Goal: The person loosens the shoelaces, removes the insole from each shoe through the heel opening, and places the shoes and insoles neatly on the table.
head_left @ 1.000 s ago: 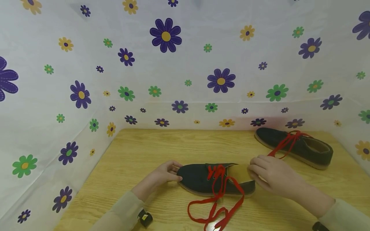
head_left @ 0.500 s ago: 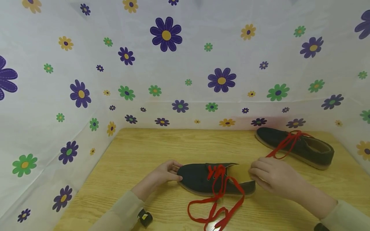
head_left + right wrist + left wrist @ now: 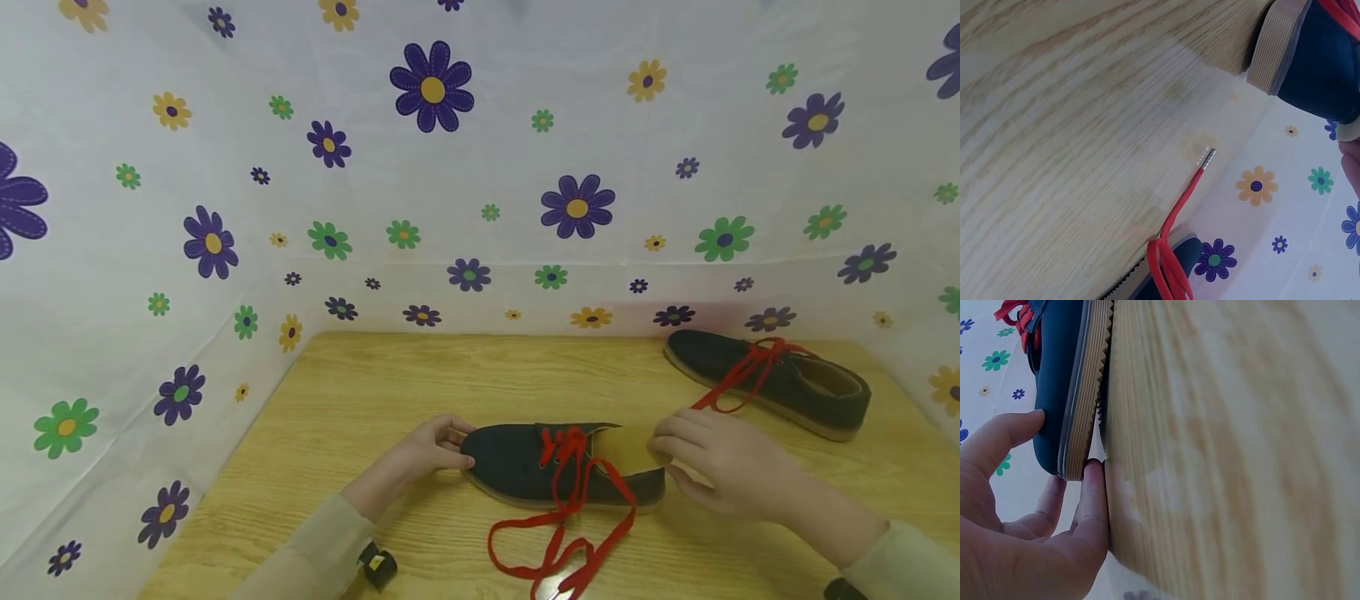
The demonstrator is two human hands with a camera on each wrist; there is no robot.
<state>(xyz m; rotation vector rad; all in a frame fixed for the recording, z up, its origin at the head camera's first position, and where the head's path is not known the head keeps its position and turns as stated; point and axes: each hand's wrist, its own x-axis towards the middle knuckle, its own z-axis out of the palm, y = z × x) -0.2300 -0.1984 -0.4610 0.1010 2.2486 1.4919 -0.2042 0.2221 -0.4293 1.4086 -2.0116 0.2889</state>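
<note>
A dark blue shoe (image 3: 502, 463) with loosened red laces lies on its sole in the middle of the table, toe to the left. My left hand (image 3: 415, 458) holds its toe, thumb on the upper and fingers at the sole's front edge, as the left wrist view shows. At the heel end, my right hand (image 3: 720, 458) pinches the back end of a tan insole (image 3: 621, 448) that rises out of the shoe's opening. The insole's front part is hidden inside the shoe. In the right wrist view only fingertips (image 3: 1352, 164) show, by the shoe's heel.
A second dark blue shoe (image 3: 813, 408) with red laces lies at the back right, close behind my right hand. The first shoe's long red laces (image 3: 525, 573) trail in loops toward the front of the wooden table (image 3: 390, 375). A white flowered cloth (image 3: 480, 167) encloses the back and sides.
My right hand has shifted slightly to the right, and its thumb stands a bit farther from the fingers. The left hand and the shoe stay in place.
</note>
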